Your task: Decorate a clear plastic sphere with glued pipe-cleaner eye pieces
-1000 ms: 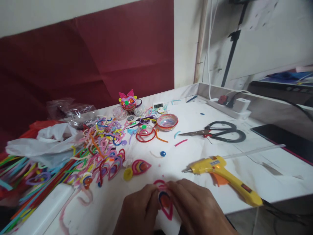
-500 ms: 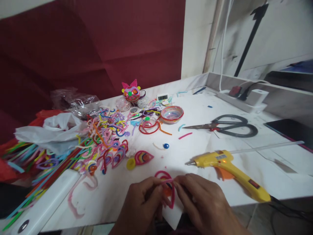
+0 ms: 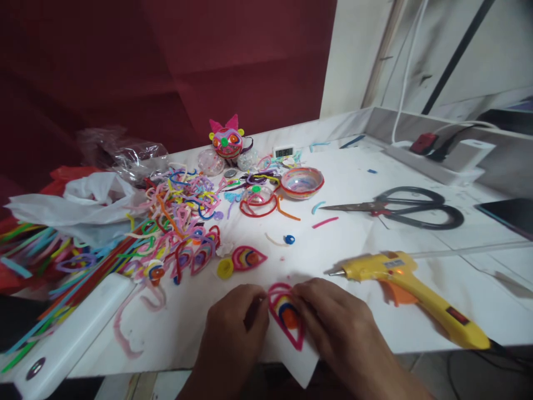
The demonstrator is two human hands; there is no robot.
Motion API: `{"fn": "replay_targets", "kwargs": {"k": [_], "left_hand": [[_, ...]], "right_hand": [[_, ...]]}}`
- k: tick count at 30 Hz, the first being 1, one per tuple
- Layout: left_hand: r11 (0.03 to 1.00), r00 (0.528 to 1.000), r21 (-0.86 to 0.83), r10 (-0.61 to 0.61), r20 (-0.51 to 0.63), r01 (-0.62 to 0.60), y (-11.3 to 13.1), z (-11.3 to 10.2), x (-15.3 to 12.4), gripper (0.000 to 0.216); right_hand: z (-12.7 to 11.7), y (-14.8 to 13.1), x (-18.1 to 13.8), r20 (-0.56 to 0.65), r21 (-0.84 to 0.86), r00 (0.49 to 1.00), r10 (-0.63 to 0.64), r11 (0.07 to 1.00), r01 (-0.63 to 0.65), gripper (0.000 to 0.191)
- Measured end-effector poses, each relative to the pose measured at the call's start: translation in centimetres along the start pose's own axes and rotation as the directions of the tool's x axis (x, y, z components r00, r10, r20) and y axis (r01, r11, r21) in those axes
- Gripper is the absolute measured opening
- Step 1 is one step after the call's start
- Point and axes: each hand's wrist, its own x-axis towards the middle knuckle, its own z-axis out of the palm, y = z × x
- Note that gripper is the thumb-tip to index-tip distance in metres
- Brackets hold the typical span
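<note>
At the table's near edge my left hand (image 3: 235, 333) and my right hand (image 3: 333, 328) flank a teardrop shape of coiled pipe cleaners (image 3: 286, 318), pink outside with an orange centre. Both hands have their fingers curled and pinched against its sides. The teardrop lies on a white slip of paper (image 3: 306, 366). A similar finished teardrop (image 3: 249, 258) and a yellow coil (image 3: 225, 269) lie just beyond the hands.
A yellow hot glue gun (image 3: 410, 289) lies to the right, black scissors (image 3: 412, 208) beyond it. A heap of coloured pipe cleaners (image 3: 175, 222) and plastic bags (image 3: 75, 205) fill the left. A small striped bowl (image 3: 302, 182), a pink toy head (image 3: 227, 141) and a power strip (image 3: 441, 161) stand at the back.
The camera has tipped down and left. The teardrop was lifted and turned between my fingers and now rests flat with its point toward me.
</note>
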Motion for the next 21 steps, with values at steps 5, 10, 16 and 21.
{"fn": "replay_targets", "kwargs": {"k": [5,10,16,21], "left_hand": [[0.998,0.998,0.009,0.064,-0.009,-0.064,-0.6,1.0,-0.2,0.014],[0.997,0.996,0.008,0.079,-0.044,-0.078,-0.7,1.7,-0.6,0.015],[0.983,0.985,0.076,0.171,-0.026,-0.169,-1.1,1.9,-0.8,0.012],[0.951,0.958,0.126,0.285,-0.02,-0.281,-1.7,1.9,-0.8,0.01]], "right_hand": [[0.2,0.5,0.1,0.056,0.037,0.997,0.045,0.998,-0.047,0.018],[0.4,0.8,0.0,0.081,0.019,0.995,0.05,0.998,-0.052,0.018],[0.0,0.7,0.4,0.117,-0.004,0.993,0.017,1.0,-0.017,0.018],[-0.1,0.7,0.4,0.161,0.001,0.986,0.039,0.999,-0.04,0.018]]}}
